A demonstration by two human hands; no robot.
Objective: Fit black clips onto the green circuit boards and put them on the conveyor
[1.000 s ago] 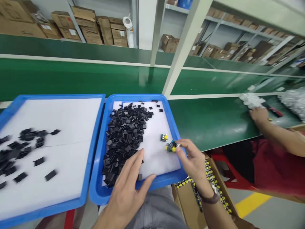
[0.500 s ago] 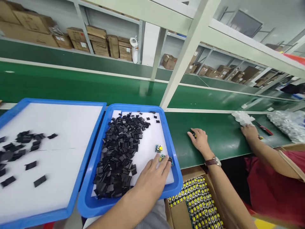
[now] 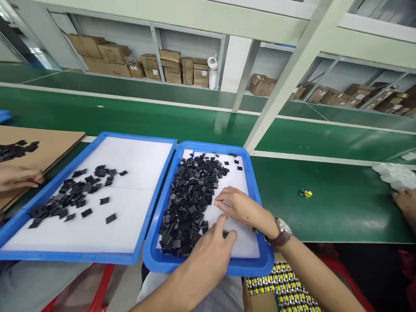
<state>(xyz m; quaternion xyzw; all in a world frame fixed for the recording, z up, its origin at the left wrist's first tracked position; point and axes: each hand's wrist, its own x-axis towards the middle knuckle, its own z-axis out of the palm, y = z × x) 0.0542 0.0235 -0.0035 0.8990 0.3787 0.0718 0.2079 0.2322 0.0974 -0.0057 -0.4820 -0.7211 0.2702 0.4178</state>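
Observation:
My left hand (image 3: 212, 245) is low over the blue tray (image 3: 267, 260), thumb and forefinger curled round a small circuit board (image 3: 225, 234), mostly hidden by the fingers. Just above it, my right hand (image 3: 242, 209) reaches in from the right with fingers drawn together beside the pile of small black pieces (image 3: 191, 199); what they hold, if anything, is hidden. Partly under my right wrist lies another circuit board (image 3: 253, 229) with a yellow part. A single circuit board (image 3: 305, 193) rests on the green bench (image 3: 331, 212), right of the tray.
Left of my tray stands a second blue-rimmed tray (image 3: 139, 249) with black pieces on white lining. A co-worker's hand (image 3: 21, 178) is at far left, another's (image 3: 406, 201) at far right. Below right is a carton of yellow-topped boards (image 3: 286, 286). A pale post (image 3: 286, 82) rises behind.
My right hand has left the board on the green bench and come over the tray. My left hand has closed its fingers on a board. The view has turned left.

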